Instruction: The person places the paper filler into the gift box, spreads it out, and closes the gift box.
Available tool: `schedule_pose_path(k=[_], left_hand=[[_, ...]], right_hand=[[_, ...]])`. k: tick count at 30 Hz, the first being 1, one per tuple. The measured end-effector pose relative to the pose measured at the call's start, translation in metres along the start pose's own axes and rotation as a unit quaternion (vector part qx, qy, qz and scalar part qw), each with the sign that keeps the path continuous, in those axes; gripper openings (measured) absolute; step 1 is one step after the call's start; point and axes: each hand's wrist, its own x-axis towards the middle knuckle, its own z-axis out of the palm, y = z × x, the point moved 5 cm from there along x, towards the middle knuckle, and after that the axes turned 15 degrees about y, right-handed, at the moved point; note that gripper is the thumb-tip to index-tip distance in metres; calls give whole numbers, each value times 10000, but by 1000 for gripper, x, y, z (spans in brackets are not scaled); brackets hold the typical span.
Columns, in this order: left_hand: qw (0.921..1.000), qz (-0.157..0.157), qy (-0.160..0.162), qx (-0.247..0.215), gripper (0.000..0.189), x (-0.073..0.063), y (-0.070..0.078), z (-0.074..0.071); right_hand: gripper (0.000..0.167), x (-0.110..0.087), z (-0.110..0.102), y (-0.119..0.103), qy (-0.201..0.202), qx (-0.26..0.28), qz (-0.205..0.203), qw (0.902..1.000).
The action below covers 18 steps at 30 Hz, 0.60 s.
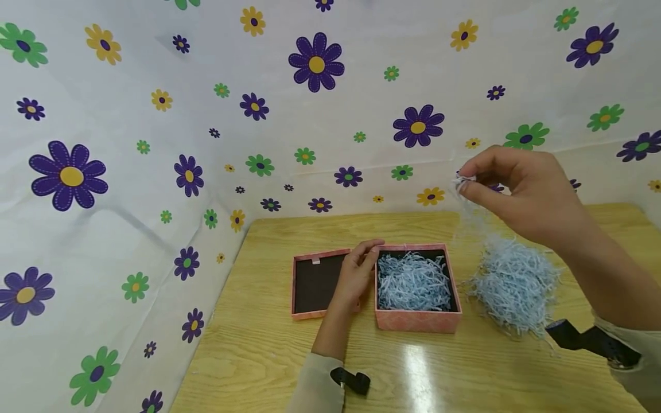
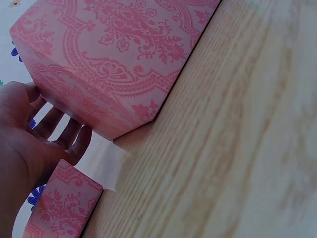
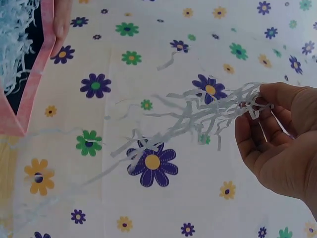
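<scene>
A pink patterned box [image 1: 417,322] stands on the table with pale blue shredded paper [image 1: 413,284] inside. My left hand [image 1: 356,272] rests against its left side, near the back corner; in the left wrist view the fingers [image 2: 72,134] touch the pink wall. Raised right of the box, my right hand [image 1: 532,192] pinches a small tuft of shredded paper [image 3: 193,116] between thumb and fingertips. Loose strands trail down from the tuft, above a larger pile of pale blue shredded paper [image 1: 516,287] on the table.
A pink box lid [image 1: 316,284] with a dark inside lies left of the box, partly behind my left hand and forearm. The wooden table [image 1: 248,344] meets a flower-printed sheet [image 1: 206,86] at its back and left.
</scene>
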Motion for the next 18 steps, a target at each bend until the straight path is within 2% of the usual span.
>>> schedule_pose_path(k=[5,9,13,18], left_hand=[[10000,51,-10,-1,29,0,1,-1],[9999,87,-26,-57,30,1,0,-1],[9999,88,-42,-86,31,3,-2,0],[10000,53,-6,-78,31,3,-5,1]], right_hand=[[16,-2,23,-21,-437,395,-136,9982],[15,-4,40,-30,-687,502,-195,9962],[12,-8,56,-28,-913,461,-111,9947],[8,-18,73,-12,-1194,320,-48,9923]])
